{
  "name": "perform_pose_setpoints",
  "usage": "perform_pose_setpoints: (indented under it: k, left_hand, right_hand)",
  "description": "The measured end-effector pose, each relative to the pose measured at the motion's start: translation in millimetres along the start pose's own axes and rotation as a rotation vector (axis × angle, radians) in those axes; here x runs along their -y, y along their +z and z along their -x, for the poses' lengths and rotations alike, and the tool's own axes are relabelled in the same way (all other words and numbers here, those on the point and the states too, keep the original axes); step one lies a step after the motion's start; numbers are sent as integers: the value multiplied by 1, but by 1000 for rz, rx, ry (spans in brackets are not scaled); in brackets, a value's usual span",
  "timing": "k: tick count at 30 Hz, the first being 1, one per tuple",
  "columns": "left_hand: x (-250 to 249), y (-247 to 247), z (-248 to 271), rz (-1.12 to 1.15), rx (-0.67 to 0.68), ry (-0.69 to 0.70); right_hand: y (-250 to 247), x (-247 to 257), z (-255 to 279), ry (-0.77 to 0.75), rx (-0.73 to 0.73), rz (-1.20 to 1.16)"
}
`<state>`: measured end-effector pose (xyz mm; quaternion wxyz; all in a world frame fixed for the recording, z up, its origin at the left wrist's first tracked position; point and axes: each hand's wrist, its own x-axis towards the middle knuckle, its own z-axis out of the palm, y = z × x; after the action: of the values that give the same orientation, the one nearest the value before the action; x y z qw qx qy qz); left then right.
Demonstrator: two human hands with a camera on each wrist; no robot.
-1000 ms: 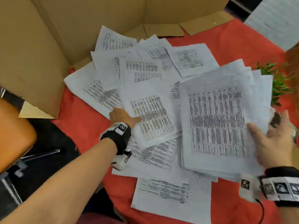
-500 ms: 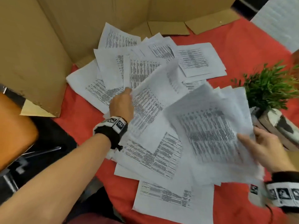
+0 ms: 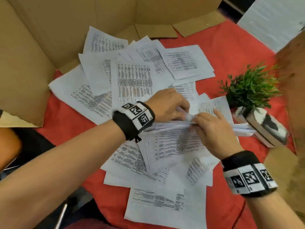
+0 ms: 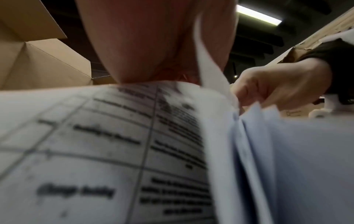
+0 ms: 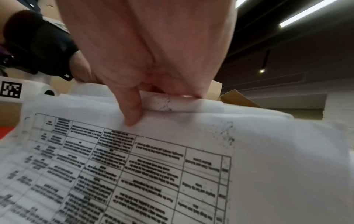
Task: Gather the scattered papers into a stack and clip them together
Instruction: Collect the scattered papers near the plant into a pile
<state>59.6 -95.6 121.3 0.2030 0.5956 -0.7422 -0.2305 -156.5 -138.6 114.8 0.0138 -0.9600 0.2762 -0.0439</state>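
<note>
Both hands meet over the middle of the red cloth and hold one bundle of printed papers (image 3: 175, 141) by its upper edge. My left hand (image 3: 179, 109) curls its fingers round that edge from the left. From the right, my right hand (image 3: 201, 123) pinches the same edge. In the right wrist view the thumb (image 5: 132, 112) presses the front sheet (image 5: 153, 166). The left wrist view has the bundle (image 4: 114, 151) fanned open, with the right hand (image 4: 272, 87) behind it. Several loose sheets (image 3: 132, 80) lie scattered behind, and another sheet (image 3: 165, 204) lies in front. No clip shows.
A small green plant (image 3: 250, 86) in a patterned pot stands on a book (image 3: 267, 138) just right of my hands. Brown cardboard walls (image 3: 33, 55) close the left and back. Red cloth (image 3: 231, 47) shows at the back right. An orange chair seat (image 3: 8, 146) sits at the left.
My right hand brought its bundle left to the middle and tipped it up. My left hand lifted a sheet and moved right to join it, and the plant came into full view.
</note>
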Motion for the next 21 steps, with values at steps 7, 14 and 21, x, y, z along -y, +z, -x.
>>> perform_pose_setpoints:
  k: [7,14,21]
  left_hand:
    - [31,-30,13,584,-269,-257]
    - [62,15,35,1163,10,-534]
    - [37,73,40,1839,-155,-644]
  right_hand:
    - [-22,-28,32,241,-108,-312]
    - [-43,-51,55,674,-297,-1083]
    - [30,-58,87,1116,-232,-1560]
